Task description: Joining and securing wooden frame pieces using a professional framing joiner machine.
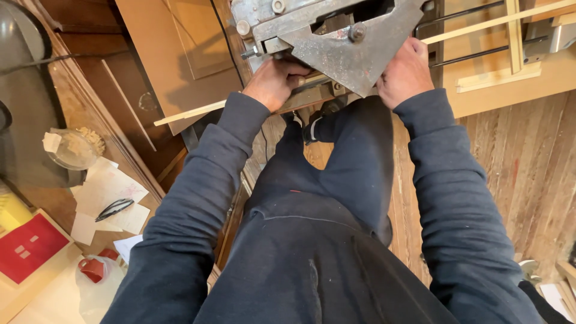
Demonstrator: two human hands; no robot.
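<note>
Looking down from the head camera, I start at the far left, where a clear glass bowl (73, 150) sits on the wooden workbench (78, 111) with pale crumbs and a scrap of paper in it. Just below it lies a loose pile of white paper sheets (108, 198) with a pair of dark-framed glasses (114, 209) resting on top. Nearer the bottom corner I see a flat red card (27, 247) and a thin plastic bag (96, 276) with something red inside.

Moving right, a long thin pale wooden strip (189, 114) runs at a slant from the bench edge up toward the machine. My left hand (275, 83) is curled shut over that strip where it passes beneath the heavy grey metal machine (342, 36), with the knuckles pressed against the machine's lower edge. The machine's triangular steel plate (351, 54) points down between both hands, and a bolt head shows near its top.

Below the plate I see my dark trouser legs and one dark shoe (318, 123) raised toward the machine's underside; whether it presses on anything I cannot tell.

My right hand (407, 73) lies against the right side of the steel plate, fingers tucked behind it and out of sight, so I cannot tell what it grips. The strip comes out again beyond that hand and carries on up to the right, across a frame of pale wooden slats (513, 36) and two dark metal rods (474, 57). Worn wooden floorboards (528, 168) fill the right side.
</note>
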